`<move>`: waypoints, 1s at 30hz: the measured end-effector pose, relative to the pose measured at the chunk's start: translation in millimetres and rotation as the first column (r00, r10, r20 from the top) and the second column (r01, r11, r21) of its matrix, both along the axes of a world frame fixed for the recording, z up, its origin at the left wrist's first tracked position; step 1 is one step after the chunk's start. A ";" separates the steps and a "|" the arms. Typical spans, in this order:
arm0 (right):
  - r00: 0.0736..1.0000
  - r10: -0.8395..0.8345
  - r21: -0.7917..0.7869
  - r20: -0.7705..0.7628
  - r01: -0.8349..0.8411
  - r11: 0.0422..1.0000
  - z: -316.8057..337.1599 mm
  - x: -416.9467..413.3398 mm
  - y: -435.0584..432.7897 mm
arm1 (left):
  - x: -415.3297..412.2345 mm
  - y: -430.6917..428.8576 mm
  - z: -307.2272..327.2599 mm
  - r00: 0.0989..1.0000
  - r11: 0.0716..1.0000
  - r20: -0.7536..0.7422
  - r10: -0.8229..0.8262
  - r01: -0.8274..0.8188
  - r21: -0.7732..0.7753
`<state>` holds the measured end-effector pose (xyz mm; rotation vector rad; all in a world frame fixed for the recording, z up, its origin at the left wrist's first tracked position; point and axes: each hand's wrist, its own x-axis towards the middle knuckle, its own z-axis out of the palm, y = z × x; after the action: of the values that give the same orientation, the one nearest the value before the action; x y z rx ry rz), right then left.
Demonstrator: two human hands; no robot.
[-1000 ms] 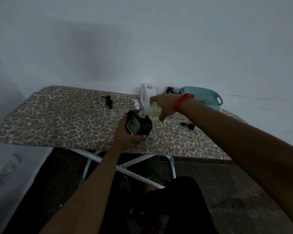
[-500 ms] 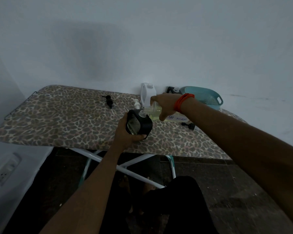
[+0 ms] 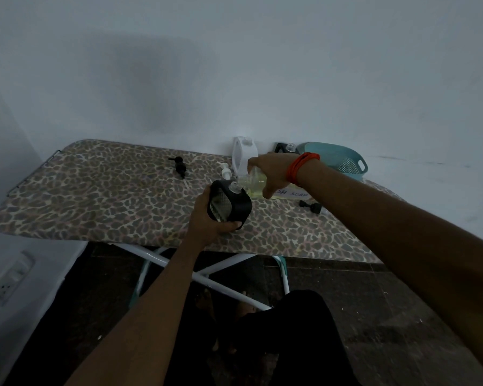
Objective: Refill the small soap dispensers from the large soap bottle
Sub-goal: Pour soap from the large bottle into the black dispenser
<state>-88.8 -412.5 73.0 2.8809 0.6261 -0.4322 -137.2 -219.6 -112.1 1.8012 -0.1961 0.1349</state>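
Note:
My left hand [image 3: 208,218] grips a small black-sleeved soap dispenser [image 3: 230,206] on the leopard-print board [image 3: 109,196]; its top is open, with no pump. My right hand [image 3: 271,174], with an orange band at the wrist, holds the large clear soap bottle [image 3: 253,185] tipped on its side. The bottle's neck meets the dispenser's opening, and yellowish liquid shows inside. A white label on the bottle reads "SOAP". A white dispenser [image 3: 241,157] stands behind, and another black dispenser [image 3: 283,148] at the wall.
A black pump [image 3: 180,166] lies on the board to the left, a white pump [image 3: 225,171] near the dispensers, a black cap [image 3: 311,206] to the right. A teal colander basket [image 3: 338,160] sits at the back right. The board's metal legs stand below.
Both hands hold nearly the same pose; the bottle stays tipped against the dispenser's opening.

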 end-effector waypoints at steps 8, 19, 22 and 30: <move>1.000 0.000 -0.012 0.006 0.000 1.000 0.6 -1.4 0.7 | 2.9 -0.3 -3.1 1.000 1.000 0.000 0.004 -0.004 -0.006; 1.000 0.009 -0.016 0.005 -0.009 1.000 1.2 -0.8 1.3 | 3.3 0.1 -4.8 1.000 1.000 -0.015 -0.002 0.002 -0.026; 1.000 0.000 -0.013 0.001 0.000 1.000 0.9 0.0 1.7 | 3.5 0.1 -4.8 1.000 1.000 -0.017 -0.006 0.006 -0.022; 1.000 -0.009 -0.009 -0.001 0.009 1.000 0.9 -0.9 1.0 | 3.7 1.3 -6.1 1.000 1.000 -0.015 -0.008 0.007 -0.015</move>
<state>-89.7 -411.5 73.9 2.8764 0.6096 -0.4373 -133.5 -218.3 -118.2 1.7864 -0.1906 0.1172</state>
